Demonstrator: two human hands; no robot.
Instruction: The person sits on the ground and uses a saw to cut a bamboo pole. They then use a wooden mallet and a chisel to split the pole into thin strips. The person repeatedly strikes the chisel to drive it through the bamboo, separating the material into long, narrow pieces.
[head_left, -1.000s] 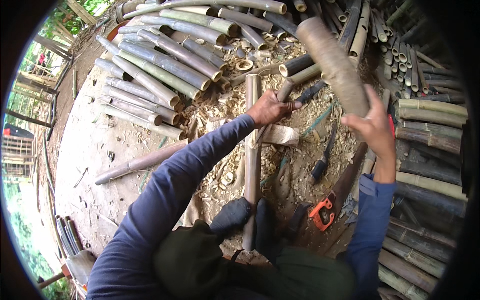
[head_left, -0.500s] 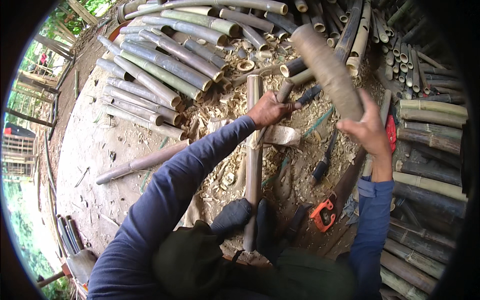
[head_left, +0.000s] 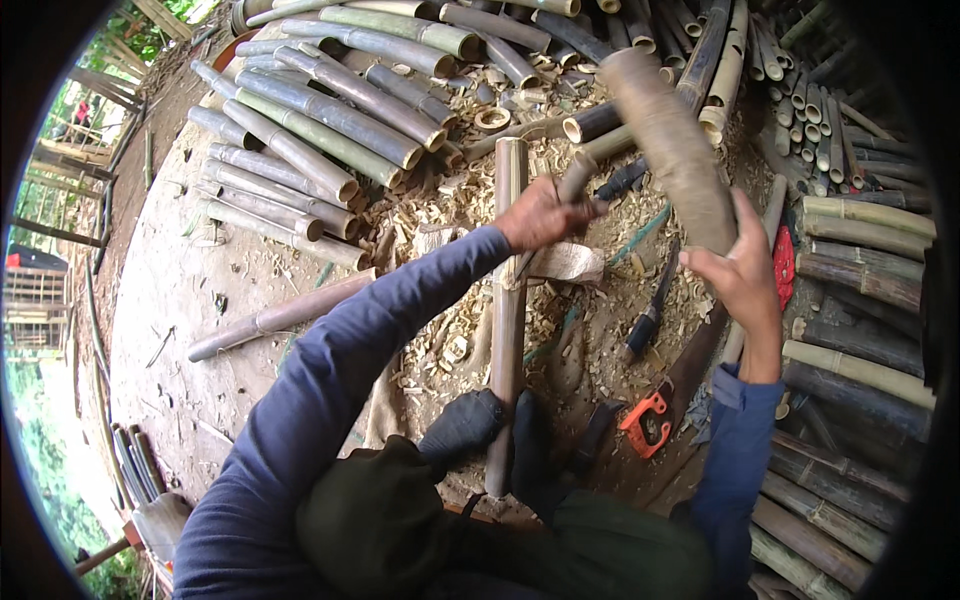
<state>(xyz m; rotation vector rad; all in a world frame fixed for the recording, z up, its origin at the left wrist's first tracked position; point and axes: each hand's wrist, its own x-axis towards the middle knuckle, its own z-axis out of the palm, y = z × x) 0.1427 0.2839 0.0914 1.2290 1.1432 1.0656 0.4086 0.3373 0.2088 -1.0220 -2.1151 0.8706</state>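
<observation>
Fingers of the left hand (head_left: 545,215) gripped a tool handle (head_left: 577,178) at the bamboo pole (head_left: 507,340) between the feet (head_left: 463,428), while the right hand (head_left: 738,270) clasped a wooden club (head_left: 672,150), which, swung askew, could have struck the left hand.

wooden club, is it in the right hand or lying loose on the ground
In the hand: the right hand grips the near end of the wooden club, thumb showing on one side, fingers on the other.

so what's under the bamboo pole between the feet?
A pale wood block shows at the right of the bamboo pole, among wood shavings. The pole hides what lies directly beneath, so the block's extent there can't be told.
</observation>
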